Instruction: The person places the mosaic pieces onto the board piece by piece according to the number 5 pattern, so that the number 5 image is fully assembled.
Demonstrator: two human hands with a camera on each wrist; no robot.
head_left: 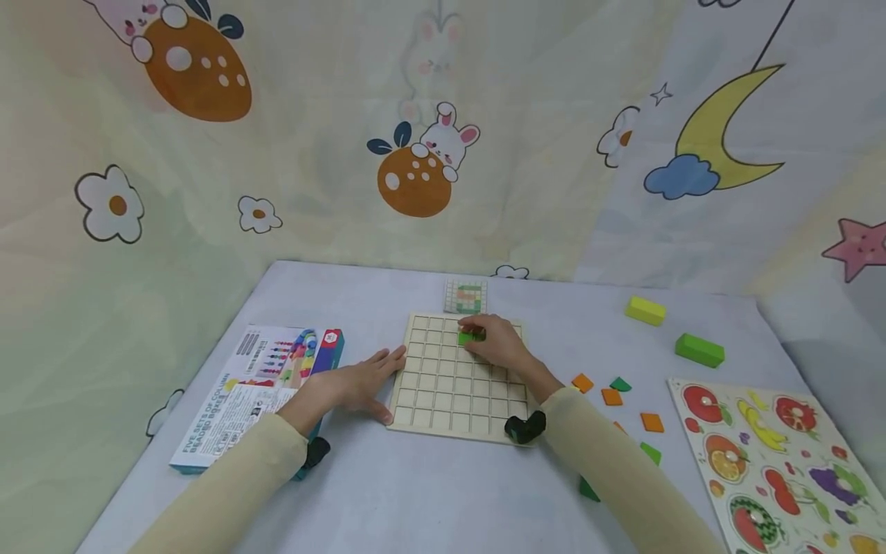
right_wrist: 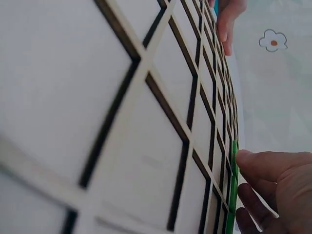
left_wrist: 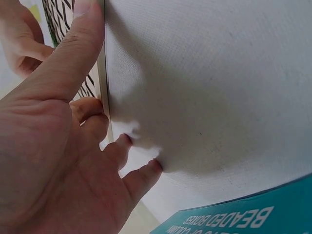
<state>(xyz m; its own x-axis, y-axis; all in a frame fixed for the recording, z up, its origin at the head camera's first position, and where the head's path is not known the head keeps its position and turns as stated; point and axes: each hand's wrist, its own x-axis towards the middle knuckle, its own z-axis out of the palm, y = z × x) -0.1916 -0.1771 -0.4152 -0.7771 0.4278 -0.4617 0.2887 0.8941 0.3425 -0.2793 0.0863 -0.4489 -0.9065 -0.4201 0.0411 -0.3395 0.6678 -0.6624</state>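
Observation:
A wooden grid board (head_left: 443, 392) lies on the white-covered table. My right hand (head_left: 500, 341) is over its upper right part, thumb and fingers pinching a small green tile (head_left: 466, 338). From the right wrist, green (right_wrist: 232, 200) shows low against the grid beside the thumb and fingertips. My left hand (head_left: 360, 383) rests at the board's left edge, fingers spread. The left wrist view shows its thumb (left_wrist: 80, 44) along the board's side and other fingertips on the cloth. Just beyond the board is a small card (head_left: 466, 296) with a coloured grid pattern.
A printed box (head_left: 238, 392) lies left of the board. Loose orange tiles (head_left: 652, 422) and green tiles (head_left: 620, 384) are scattered by the right forearm. Farther right are a yellow block (head_left: 645, 311), a green block (head_left: 700, 349) and a fruit-picture board (head_left: 757, 415).

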